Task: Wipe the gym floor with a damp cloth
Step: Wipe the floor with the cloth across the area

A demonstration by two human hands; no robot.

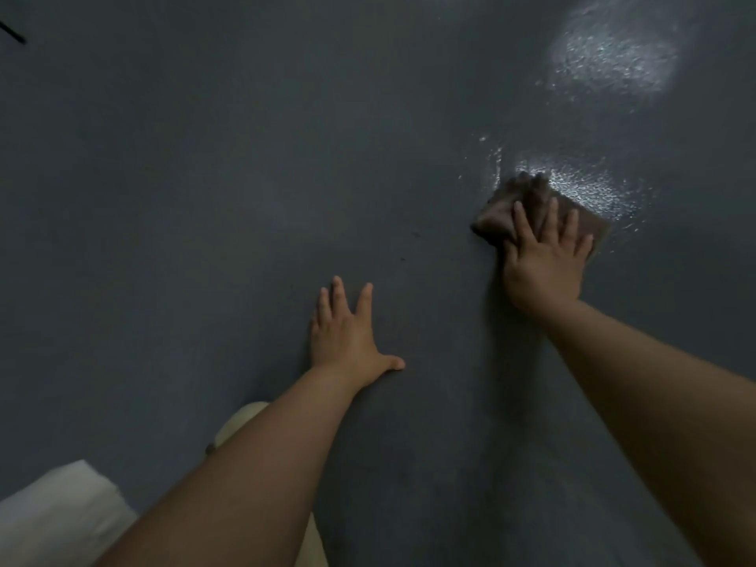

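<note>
We look down on a dark grey gym floor (204, 198) with a fine pebbled texture, dimly lit. Our right hand (542, 268) lies flat with fingers straight and spread, pressing down on a brown cloth (497, 216); that grip is apart, not curled round the fabric. The cloth sits bunched on the floor toward the right side of the view, its far edge blurred. Just beyond the cloth a wet sheen (581, 190) glistens on the floor, and a second bright wet patch (613, 59) shines near the top right corner. Our left hand (347, 333) rests palm down on bare, dry floor near the middle, fingers straight and splayed, thumb out to the side, holding nothing. It lies well apart from the cloth. At the bottom left corner pale fabric (57, 513) over our knee shows. A thin dark line (12, 32) crosses the top left edge.
</note>
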